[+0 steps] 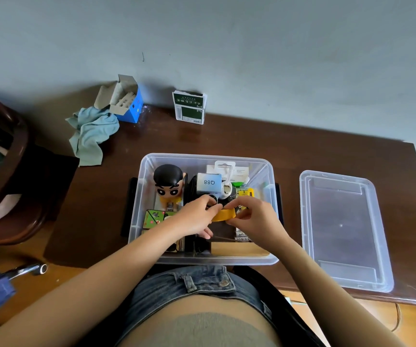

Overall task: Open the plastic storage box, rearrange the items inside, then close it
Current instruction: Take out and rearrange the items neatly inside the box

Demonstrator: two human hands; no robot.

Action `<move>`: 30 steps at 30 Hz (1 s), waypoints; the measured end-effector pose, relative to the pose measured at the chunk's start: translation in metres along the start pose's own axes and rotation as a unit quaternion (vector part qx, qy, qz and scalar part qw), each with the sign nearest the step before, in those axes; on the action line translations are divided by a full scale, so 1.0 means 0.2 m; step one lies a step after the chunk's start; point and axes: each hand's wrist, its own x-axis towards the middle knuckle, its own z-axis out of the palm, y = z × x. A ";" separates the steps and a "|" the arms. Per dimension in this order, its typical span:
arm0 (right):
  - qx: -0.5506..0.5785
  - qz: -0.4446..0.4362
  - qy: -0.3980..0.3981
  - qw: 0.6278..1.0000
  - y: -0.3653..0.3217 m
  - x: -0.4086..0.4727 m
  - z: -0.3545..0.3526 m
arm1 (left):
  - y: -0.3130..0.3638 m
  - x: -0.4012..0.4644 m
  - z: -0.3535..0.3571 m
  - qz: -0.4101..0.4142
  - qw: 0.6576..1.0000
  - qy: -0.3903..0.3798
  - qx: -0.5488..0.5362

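Yellow piece (224, 215) between both hands

Worn on the head, looking forward and steeply down over the person's own waist at the near edge of the desk (302, 156). Close enough that both forearms run up from the bottom of the frame to the open storage box (207, 159) at centre. Wide-angle (desk edges bow outward), taking in the lid (344, 229) toward the desk's right edge, the wall beyond the far edge, a chair (14, 171) at left. Single view only
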 end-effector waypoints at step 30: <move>-0.217 0.189 -0.328 0.900 0.03 0.28 0.09 | -0.07 -0.03 -0.14 0.063 0.987 0.102 0.106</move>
